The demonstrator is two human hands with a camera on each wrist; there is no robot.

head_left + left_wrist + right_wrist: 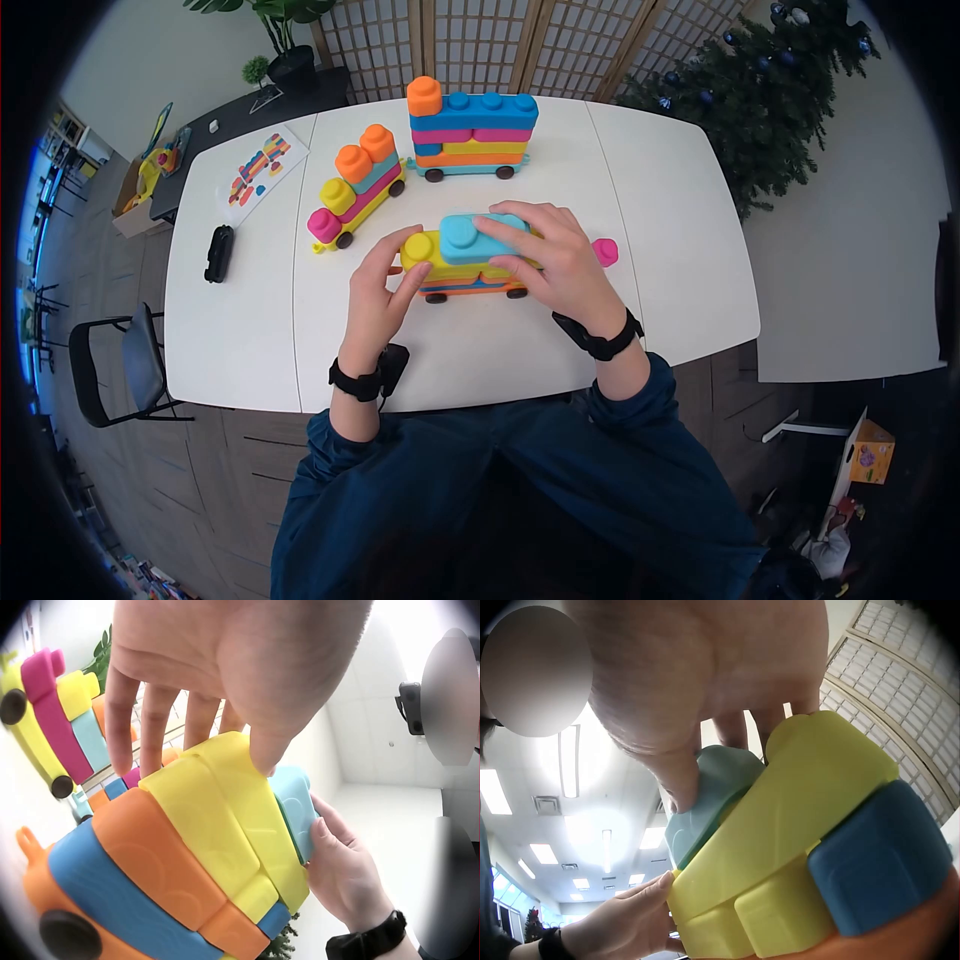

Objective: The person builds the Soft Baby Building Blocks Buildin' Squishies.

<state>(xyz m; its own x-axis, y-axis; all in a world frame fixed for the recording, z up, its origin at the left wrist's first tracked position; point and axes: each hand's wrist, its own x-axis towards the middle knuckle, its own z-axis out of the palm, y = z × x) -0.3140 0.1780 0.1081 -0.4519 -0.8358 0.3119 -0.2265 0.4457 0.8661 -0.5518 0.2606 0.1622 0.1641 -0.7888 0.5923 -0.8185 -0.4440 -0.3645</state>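
Observation:
A light-blue toy building block sits on the left-to-middle part of a long yellow block, which tops a wheeled block wagon. My right hand holds the light-blue block, thumb on the near side and fingers over its top and far side. Around the yellow block's left end, my left hand has its thumb on the near side and fingers on the far side. Below, the wagon shows more yellow blocks, orange blocks and a blue block. In the right wrist view the light-blue block looks tilted over the yellow.
A wagon with yellow base stands left, coupled near a taller blue-topped wagon behind. A pink block lies beside the right hand. A black case and a picture sheet lie on the white table's left side.

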